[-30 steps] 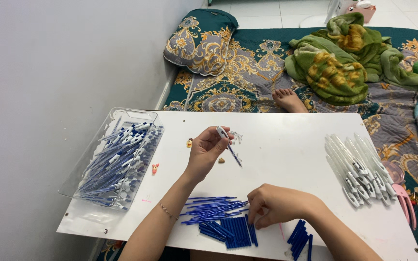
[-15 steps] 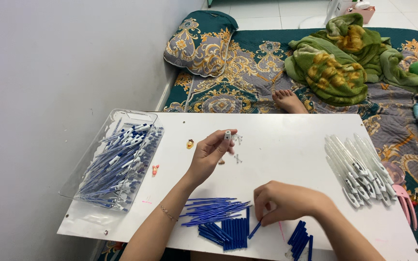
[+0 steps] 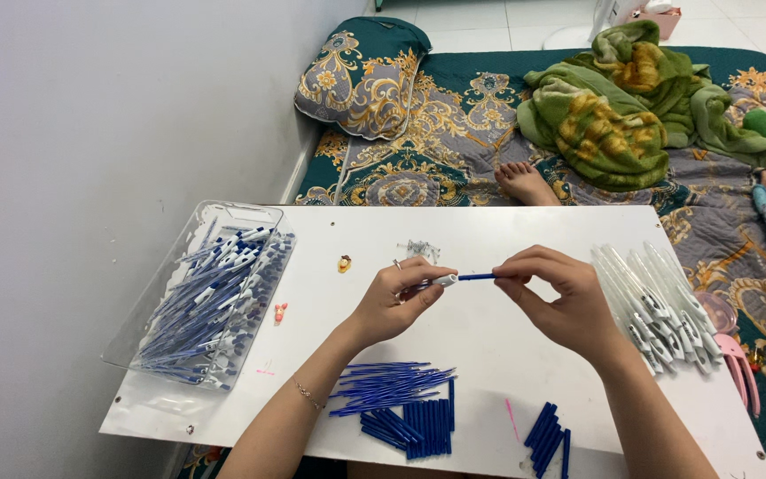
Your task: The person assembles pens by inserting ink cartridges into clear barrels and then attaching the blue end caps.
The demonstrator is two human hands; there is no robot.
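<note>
**Feeding a blue part into a pen held between two hands**

The person is sitting at a white rectangular board (image 3: 489,355) and working above its middle. The left hand (image 3: 396,302) is pinching a slim pen barrel with a pale tip (image 3: 441,281) between thumb and fingertips, holding it roughly level. The right hand (image 3: 560,297) is closing thumb and forefinger on a short blue plastic piece (image 3: 477,277), which is meeting the pale tip end to end. Both hands are clamped on their parts and almost touching each other, raised clear of the board.

To do this step well, the two parts are needing to stay in one straight line, so a level left hand and a gentle, square push from the right seem wise; a tilt could jam the blue piece.

Just below the hands, thin blue refills (image 3: 390,388) are lying fanned out beside a heap of short blue caps (image 3: 418,426), with a few more caps (image 3: 547,430) near the right forearm. A clear plastic tray (image 3: 148,350) of finished blue-and-white pens is resting at the left edge, and a row of clear empty barrels (image 3: 658,302) is lying at the right.
</note>
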